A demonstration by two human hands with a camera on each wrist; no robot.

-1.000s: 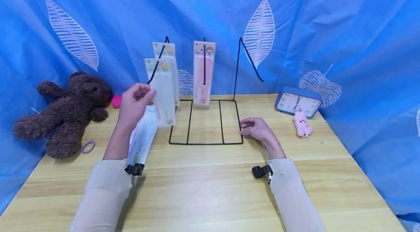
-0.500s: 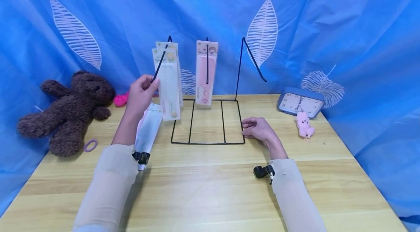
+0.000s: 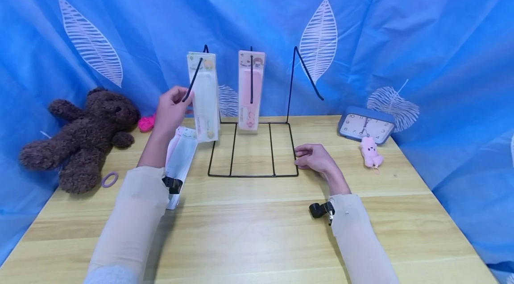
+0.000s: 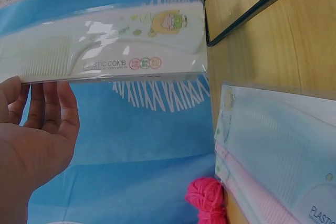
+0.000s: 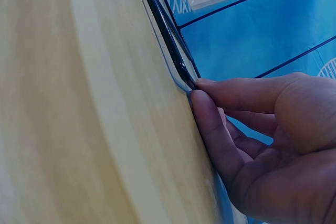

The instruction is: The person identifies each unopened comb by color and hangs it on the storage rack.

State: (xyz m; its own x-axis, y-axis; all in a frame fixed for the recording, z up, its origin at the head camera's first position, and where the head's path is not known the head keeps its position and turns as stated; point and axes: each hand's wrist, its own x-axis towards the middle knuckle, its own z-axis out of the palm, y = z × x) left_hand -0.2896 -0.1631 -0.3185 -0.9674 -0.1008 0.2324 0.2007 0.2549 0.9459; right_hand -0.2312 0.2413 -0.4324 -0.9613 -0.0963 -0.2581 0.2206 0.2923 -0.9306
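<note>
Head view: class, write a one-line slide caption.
Left hand touches a packaged comb hanging on the wire rack; right hand steadies its base.

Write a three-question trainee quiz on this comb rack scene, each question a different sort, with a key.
1. True or false: the pink comb pack hangs on the middle hook of the black wire rack.
2. The right hand touches: A) the clock B) the rack's base corner C) the teddy bear.
3. Fill in: the left hand is at the hanging ____ comb pack, fingers along its edge.

Key: 1 true; 2 B; 3 white.
</note>
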